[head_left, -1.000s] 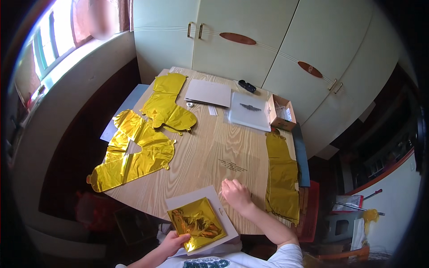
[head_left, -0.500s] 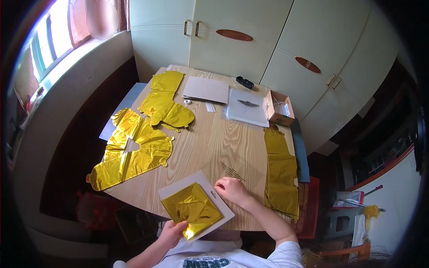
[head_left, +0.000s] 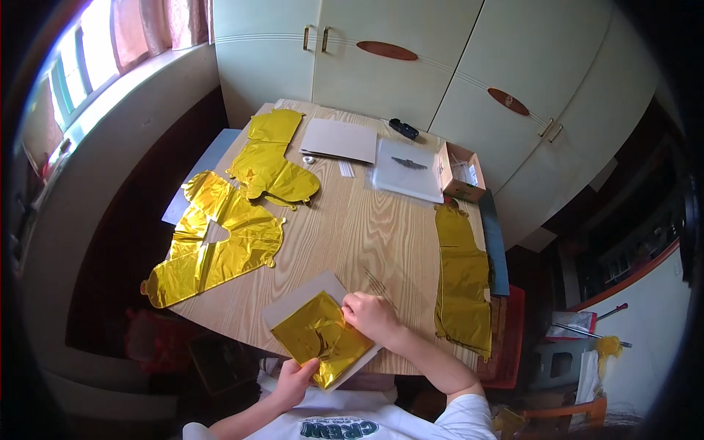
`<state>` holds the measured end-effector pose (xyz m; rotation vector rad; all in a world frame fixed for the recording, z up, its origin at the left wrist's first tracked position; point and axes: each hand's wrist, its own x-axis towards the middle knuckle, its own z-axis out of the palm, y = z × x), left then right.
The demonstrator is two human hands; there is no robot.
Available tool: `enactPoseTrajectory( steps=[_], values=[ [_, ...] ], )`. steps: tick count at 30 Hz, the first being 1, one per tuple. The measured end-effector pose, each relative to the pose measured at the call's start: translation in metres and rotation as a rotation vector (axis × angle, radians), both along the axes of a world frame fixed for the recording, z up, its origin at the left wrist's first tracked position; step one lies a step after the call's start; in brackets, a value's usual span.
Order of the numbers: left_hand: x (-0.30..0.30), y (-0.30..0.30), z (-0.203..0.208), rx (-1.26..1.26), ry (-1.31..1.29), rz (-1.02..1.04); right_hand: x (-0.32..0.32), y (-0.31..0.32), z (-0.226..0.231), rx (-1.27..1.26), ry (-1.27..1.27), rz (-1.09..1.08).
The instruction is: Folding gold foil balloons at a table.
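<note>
At the near table edge, my left hand grips a folded gold foil balloon together with the grey card behind it. The thumb presses on the foil's near corner, and the other fingers are mostly hidden. My right hand is closed at the foil's upper right edge, over the card. Its fingertips are hidden, so whatever they pinch cannot be made out. Just beyond this hand, a clear plastic sheet with dark print lies on the wooden table.
Unfolded gold foil balloons lie at the left, far left and right. Toward the back are grey cards, a white tape roll, white strips, clear bags, an open box and a black object.
My right hand has moved slightly left, from beside the card's hanging hole onto the foil's edge. My left hand keeps its grip, and the foil and card have shifted slightly.
</note>
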<state>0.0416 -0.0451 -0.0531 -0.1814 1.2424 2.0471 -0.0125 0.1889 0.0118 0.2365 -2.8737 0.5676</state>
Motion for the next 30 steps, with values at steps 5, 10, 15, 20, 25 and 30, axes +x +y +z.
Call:
enactPoseTrajectory(
  steps=[5,10,15,20,25,30],
  values=[
    [0.0,0.004,0.006,0.085,-0.084,-0.005,0.004,-0.016,-0.001,0.129,0.105,0.019],
    [0.007,0.002,0.0,0.136,-0.01,0.053,0.005,-0.025,0.005,0.233,0.162,0.007],
    [0.01,0.004,0.005,0.057,0.065,0.006,0.007,-0.034,0.005,0.269,0.239,0.024],
    [0.008,0.01,0.009,0.043,0.035,0.003,0.014,-0.052,0.014,0.312,0.206,0.063],
    [0.02,0.001,-0.004,0.041,0.065,0.009,0.024,-0.072,0.015,0.306,0.212,0.135],
    [0.033,-0.023,-0.012,0.02,-0.039,-0.052,0.03,-0.083,-0.003,0.269,0.181,0.203]
  ],
)
